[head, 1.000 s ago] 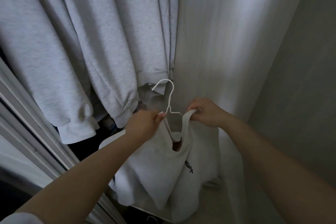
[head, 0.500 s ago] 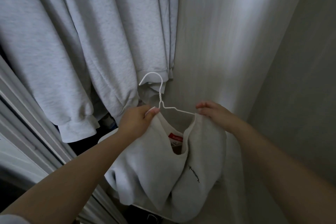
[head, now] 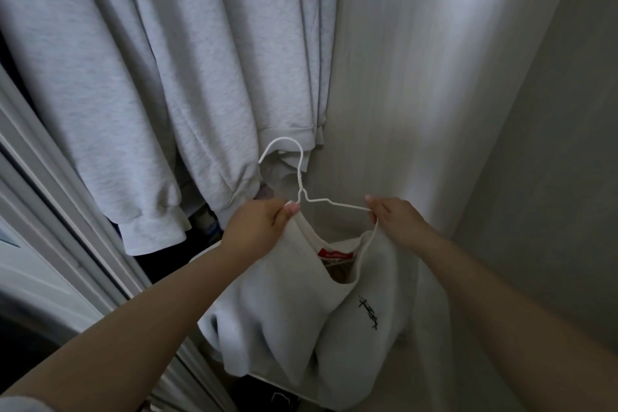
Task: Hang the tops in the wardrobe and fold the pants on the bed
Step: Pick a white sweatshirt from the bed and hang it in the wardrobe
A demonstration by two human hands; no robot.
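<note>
Inside a pale wood-grain wardrobe (head: 418,77), heather-grey fleece sweatshirts (head: 150,77) hang in soft vertical folds at left, their ribbed cuffs dangling beside the sliding door frame (head: 50,211). Below them, the left hand (head: 259,227) pinches the shoulder of a cream sweatshirt (head: 284,311) against a thin white wire hanger (head: 301,184), whose curved hook points up and left. A red label (head: 335,254) shows inside the neckline, and a small black print (head: 368,311) marks the chest. At right, the right hand (head: 398,221) grips the collar edge over the hanger's other arm
</note>
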